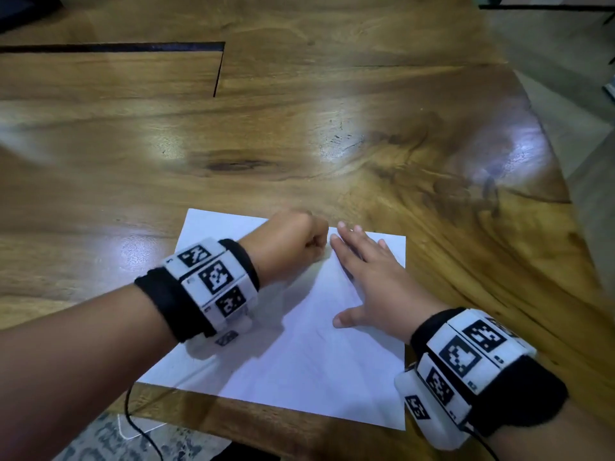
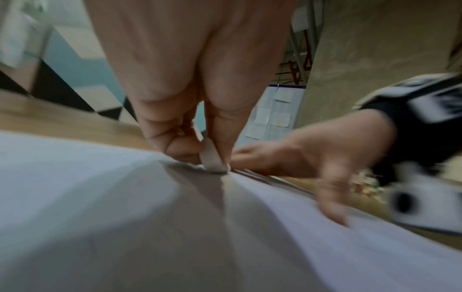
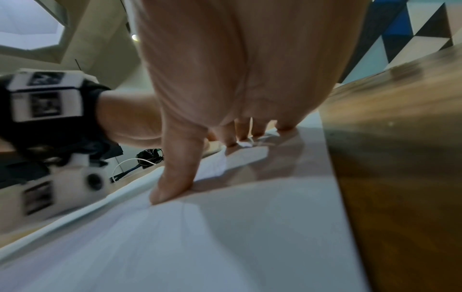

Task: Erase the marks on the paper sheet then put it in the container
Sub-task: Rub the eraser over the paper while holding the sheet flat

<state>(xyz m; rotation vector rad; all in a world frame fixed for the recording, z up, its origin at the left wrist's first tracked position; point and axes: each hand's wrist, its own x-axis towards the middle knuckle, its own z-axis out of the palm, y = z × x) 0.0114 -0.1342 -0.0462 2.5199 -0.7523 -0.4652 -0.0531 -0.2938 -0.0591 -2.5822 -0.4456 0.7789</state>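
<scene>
A white paper sheet (image 1: 299, 354) lies on the wooden table (image 1: 299, 144) near its front edge. My left hand (image 1: 293, 241) is curled over the sheet's far part. In the left wrist view it pinches a small pale eraser (image 2: 212, 158) and presses it on the paper (image 2: 100, 197). My right hand (image 1: 369, 277) lies flat on the sheet's right half, fingers spread and straight; the right wrist view shows its thumb (image 3: 175, 177) pressing the paper (image 3: 225, 237). Faint grey lines show on the sheet. No container is in view.
The table's right edge (image 1: 565, 181) curves away close to the sheet. A dark slot (image 1: 113, 47) cuts the tabletop at the far left. A black cable (image 1: 139, 424) hangs below the front edge.
</scene>
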